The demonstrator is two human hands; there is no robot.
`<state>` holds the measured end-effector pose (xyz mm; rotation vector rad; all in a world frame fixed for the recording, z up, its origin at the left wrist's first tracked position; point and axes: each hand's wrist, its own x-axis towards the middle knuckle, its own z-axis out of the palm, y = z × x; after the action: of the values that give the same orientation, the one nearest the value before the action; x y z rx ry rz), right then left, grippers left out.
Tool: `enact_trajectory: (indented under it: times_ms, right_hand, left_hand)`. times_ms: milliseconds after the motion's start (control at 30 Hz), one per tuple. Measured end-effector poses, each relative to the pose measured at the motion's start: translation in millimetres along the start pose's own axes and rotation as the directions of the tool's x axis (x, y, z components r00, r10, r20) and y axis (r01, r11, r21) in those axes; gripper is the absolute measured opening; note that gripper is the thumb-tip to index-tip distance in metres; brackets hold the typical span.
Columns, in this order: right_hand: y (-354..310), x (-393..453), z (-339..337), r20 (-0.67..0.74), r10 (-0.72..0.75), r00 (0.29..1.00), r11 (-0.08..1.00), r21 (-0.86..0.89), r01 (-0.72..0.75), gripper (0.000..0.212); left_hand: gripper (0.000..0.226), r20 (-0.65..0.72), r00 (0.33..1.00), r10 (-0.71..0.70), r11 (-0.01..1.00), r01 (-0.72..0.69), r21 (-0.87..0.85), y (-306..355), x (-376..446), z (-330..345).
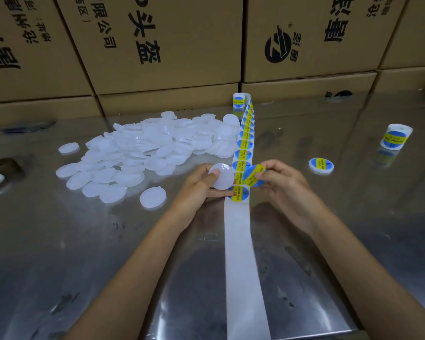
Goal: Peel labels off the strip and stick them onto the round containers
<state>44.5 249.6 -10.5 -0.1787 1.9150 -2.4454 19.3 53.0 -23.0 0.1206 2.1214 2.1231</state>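
A white backing strip [241, 241] runs down the middle of the steel table, with several blue-and-yellow round labels on its far half up to the roll [241, 100]. My left hand [199, 187] grips a plain white round container [222, 176] just left of the strip. My right hand [284, 182] pinches one peeled label [252, 176], held tilted above the strip beside the container. The label and the container are close together; whether they touch I cannot tell.
A heap of plain white containers [145, 153] covers the table to the left. One labelled container [321, 165] lies to the right, with a second label roll [395, 137] behind it. Cardboard boxes [157, 45] wall off the back. A brown tape core [4, 165] sits far left.
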Motion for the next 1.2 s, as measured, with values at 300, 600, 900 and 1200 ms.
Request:
enact_trajectory:
  times_ms: [300,600,900,1200]
  right_hand:
    - [-18.1,27.6,36.5,-0.073,-0.077,0.994,0.988,-0.142,0.066,0.016]
    - [-0.7,25.3,62.0,-0.165,-0.139,0.976,0.949,-0.304,0.083,0.019]
    - [8.8,23.2,66.6,-0.14,-0.236,0.961,0.905,-0.391,0.165,0.016]
    - [14.4,25.4,63.1,-0.152,-0.276,0.949,0.878,-0.442,0.185,0.017]
  left_hand:
    - [0.039,-0.036,0.999,0.031,0.955,-0.041,-0.295,14.6,-2.6,-9.8]
    - [0.028,0.007,1.0,-0.022,0.884,0.022,-0.466,17.5,-0.4,-20.1]
    - [0.029,0.035,0.998,-0.047,0.885,0.058,-0.462,17.9,-1.5,-13.4]
    - [0.028,0.027,0.999,-0.023,0.905,0.033,-0.425,16.8,-2.8,-6.3]
